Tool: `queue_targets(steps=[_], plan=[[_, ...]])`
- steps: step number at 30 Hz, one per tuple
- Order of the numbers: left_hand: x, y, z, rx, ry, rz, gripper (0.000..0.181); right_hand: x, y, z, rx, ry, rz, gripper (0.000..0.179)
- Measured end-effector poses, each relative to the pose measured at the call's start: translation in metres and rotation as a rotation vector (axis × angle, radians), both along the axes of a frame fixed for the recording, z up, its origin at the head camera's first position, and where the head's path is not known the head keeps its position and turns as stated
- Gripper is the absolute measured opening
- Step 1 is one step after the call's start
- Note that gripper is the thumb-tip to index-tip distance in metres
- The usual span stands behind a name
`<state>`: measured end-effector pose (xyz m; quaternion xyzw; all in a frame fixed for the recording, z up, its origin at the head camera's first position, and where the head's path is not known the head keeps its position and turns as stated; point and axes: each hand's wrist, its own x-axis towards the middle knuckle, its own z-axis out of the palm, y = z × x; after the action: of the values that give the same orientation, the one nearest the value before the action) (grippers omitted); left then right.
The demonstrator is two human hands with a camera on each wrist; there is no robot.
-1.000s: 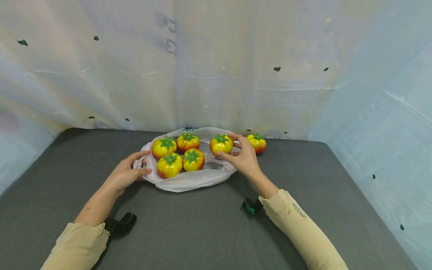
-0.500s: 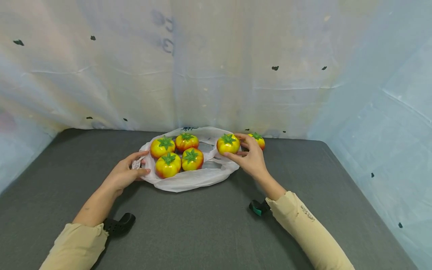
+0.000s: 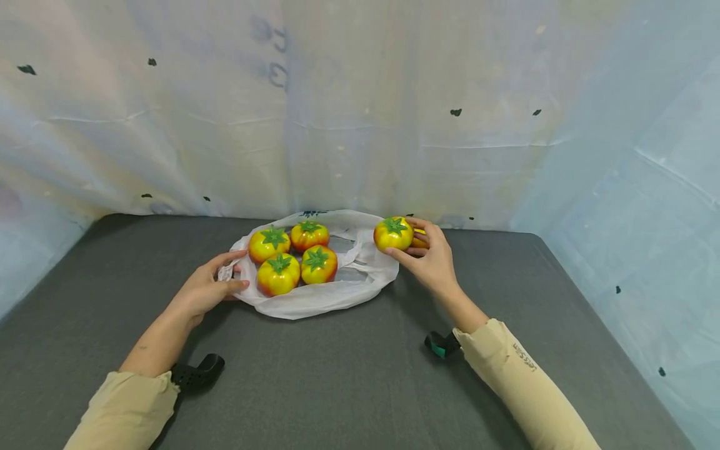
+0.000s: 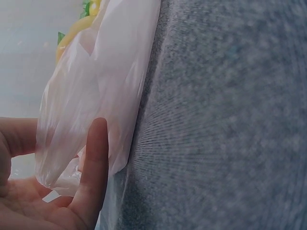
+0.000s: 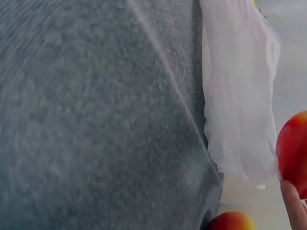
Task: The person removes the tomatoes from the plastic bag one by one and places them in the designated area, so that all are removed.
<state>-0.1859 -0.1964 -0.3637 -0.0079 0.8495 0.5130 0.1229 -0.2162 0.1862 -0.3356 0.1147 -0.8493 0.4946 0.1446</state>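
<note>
So, the right hand (image 3: 433,256) has a tomato (image 3: 393,234) pinched between thumb and fingers, up off the table, right at the far-right end of a white plastic bag (image 3: 306,307). From the head view it overlaps the bag's rim, and I honestly can't tell if the two are touching. It's a shiny one, yellow on top going red underneath, with a green leafy cap.

The left hand (image 3: 202,289) is at the other end, thumb and fingers curled round the bag's left edge with some of the thin plastic bunched between them. The bag's lying with its mouth wide open, and four more tomatoes (image 3: 278,275) sit clustered in its left half, green caps up.

There's also a loose tomato (image 5: 232,221) outside the bag on the right, mostly hidden behind the right hand's fingers in the head view. Everything's on a dark grey table (image 3: 337,381) with pale plastic sheeting (image 3: 360,112) hanging behind it, and both sleeves (image 3: 126,406) are beige
</note>
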Motion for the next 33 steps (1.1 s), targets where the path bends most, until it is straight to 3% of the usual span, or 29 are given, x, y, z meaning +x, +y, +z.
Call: queue_targets(steps=[19, 33], plan=[[0.002, 0.0, 0.003, -0.022, 0.027, -0.013, 0.073, 0.002, 0.021, 0.003, 0.067, 0.036, -0.108, 0.069], [0.001, 0.001, 0.001, -0.042, 0.019, 0.0, 0.073, -0.001, 0.036, 0.0, 0.068, 0.081, -0.284, 0.066]])
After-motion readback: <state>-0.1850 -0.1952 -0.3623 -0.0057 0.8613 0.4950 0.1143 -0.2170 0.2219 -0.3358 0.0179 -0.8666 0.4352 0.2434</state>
